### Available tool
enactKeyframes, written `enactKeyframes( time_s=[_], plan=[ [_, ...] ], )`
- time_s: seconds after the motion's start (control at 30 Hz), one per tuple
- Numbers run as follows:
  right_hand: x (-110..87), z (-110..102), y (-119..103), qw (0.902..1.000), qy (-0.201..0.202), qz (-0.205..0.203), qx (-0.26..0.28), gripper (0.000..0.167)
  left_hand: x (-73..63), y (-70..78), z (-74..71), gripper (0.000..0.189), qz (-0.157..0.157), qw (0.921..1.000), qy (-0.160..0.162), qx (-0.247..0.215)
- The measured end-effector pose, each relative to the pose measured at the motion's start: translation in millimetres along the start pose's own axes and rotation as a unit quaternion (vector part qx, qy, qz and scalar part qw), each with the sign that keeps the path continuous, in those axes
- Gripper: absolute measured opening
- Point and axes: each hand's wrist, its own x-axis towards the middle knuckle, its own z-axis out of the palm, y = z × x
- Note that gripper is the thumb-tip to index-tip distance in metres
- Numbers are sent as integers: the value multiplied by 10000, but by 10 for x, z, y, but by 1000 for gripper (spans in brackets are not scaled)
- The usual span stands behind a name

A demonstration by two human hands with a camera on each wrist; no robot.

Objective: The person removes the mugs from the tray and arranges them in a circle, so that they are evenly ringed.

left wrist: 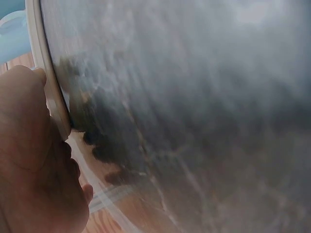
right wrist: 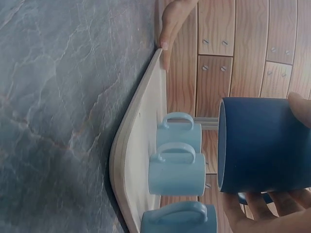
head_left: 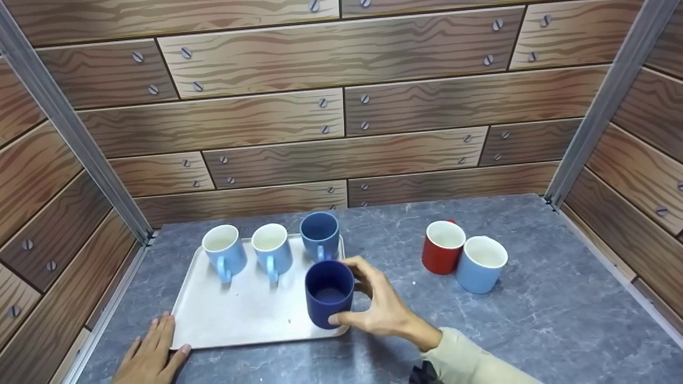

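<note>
My right hand (head_left: 376, 301) grips a dark blue mug (head_left: 323, 309) round its sides, thumb at the front and fingers behind. The mug is upright over the front right corner of a white tray (head_left: 240, 320); the right wrist view shows a gap beneath its base (right wrist: 222, 145). Along the tray's back stand two light blue mugs (head_left: 229, 256) (head_left: 277, 256) and a medium blue mug (head_left: 320, 234) at the right, handles toward me. At the tray's front left corner, my left hand (head_left: 152, 352) lies with fingers straight, touching the edge (left wrist: 46, 63).
To the right of the tray, a red mug (head_left: 440, 256) with a white inside and another light blue mug (head_left: 477, 274) stand close together on the grey marbled table (head_left: 549, 309). Wood-patterned walls (head_left: 341, 117) with metal corner posts (head_left: 597, 106) enclose the back and sides.
</note>
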Motion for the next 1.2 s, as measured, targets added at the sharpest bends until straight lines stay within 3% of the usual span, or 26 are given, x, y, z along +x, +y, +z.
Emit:
enactKeyframes(
  time_s=[0.2, 0.47, 0.93, 1.2],
  plan=[
    [-14, -77, -27, 9999, 82, 64, -86, 74, -2, 4, 1, 105, 63, 9999, 94, 6],
    [-8, -179, -32, 9998, 154, 32, -99, 73, 0, 14, -42, 104, 17, 10000, -29, -29],
    [-165, -377, -52, 9992, 342, -81, -193, 73, 38, -67, 46, 110, -14, 9999, 32, 101],
    [-266, -553, -121, 9984, 436, -227, -280, 74, 44, -40, 32, 108, 2, 10000, 47, 88]
  ],
)
